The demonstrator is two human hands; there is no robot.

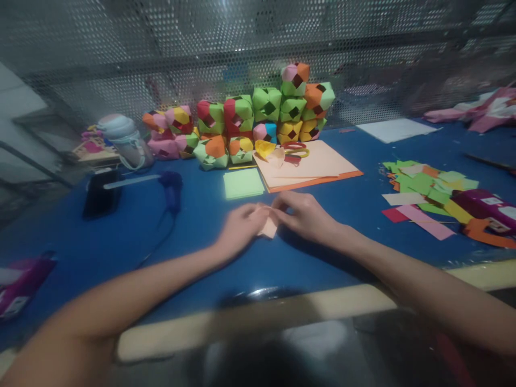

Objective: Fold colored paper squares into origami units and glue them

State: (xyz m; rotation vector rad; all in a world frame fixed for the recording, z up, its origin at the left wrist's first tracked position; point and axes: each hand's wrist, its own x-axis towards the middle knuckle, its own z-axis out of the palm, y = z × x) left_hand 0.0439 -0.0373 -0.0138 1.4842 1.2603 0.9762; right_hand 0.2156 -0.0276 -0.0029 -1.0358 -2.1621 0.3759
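Both my hands meet over a small peach paper piece on the blue table. My left hand pinches its left side with curled fingers. My right hand presses down on its right side, fingers bent. Just beyond my hands lie a green paper square and a stack of peach and orange sheets. Scissors with red and yellow handles rest on that stack.
Several folded multicoloured paper cubes are piled against a perforated metal wall. Coloured paper scraps and a purple box lie right. A bottle, a dark phone stand and a blue tool stand left.
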